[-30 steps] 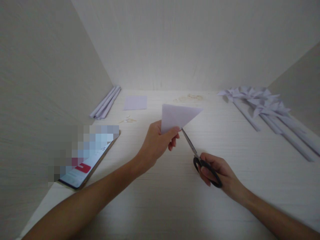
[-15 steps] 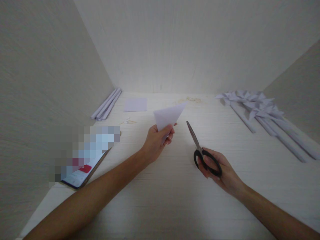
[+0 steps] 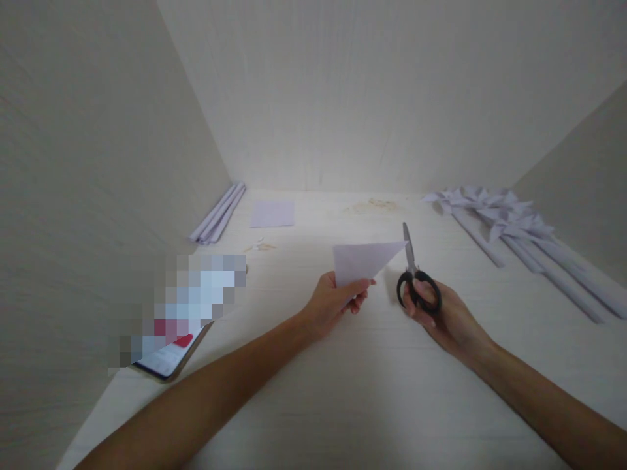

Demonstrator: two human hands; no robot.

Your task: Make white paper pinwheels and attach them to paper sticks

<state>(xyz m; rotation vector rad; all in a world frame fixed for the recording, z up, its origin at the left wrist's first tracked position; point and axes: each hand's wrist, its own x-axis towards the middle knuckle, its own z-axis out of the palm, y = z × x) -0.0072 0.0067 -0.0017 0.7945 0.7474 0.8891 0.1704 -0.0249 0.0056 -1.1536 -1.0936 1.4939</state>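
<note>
While the folded white paper triangle point(image 3: 365, 261) is held just above the pale wood-grain tabletop point(image 3: 343, 391), its long point reaches sideways toward the black-handled steel scissors point(image 3: 414, 277) and ends just short of their blades. The left hand point(image 3: 336, 301) has its grip clamped on the triangle's lower corner, thumb on the near face and fingers curled behind. Just to the right of the triangle, the right hand point(image 3: 443, 313) holds the scissors with fingers through the black loops; its grip is closed on the handles and the blades stand together, pointing up and away from the person.

Well behind the triangle, near the back wall, a flat square sheet of pale lilac paper point(image 3: 273, 213) lies on the tabletop. Left of that sheet, a bundle of rolled white paper sticks point(image 3: 219, 212) rests along the left wall. Between the bundle and the triangle are a few small pale scraps point(image 3: 259, 246). Far to the left of the triangle, nearer the person, a phone with a lit screen point(image 3: 169, 356) lies at the tabletop's edge, much of it blurred out. Far to the right of the triangle, several finished white paper pinwheels on paper stems point(image 3: 509, 222) lie side by side.
</note>
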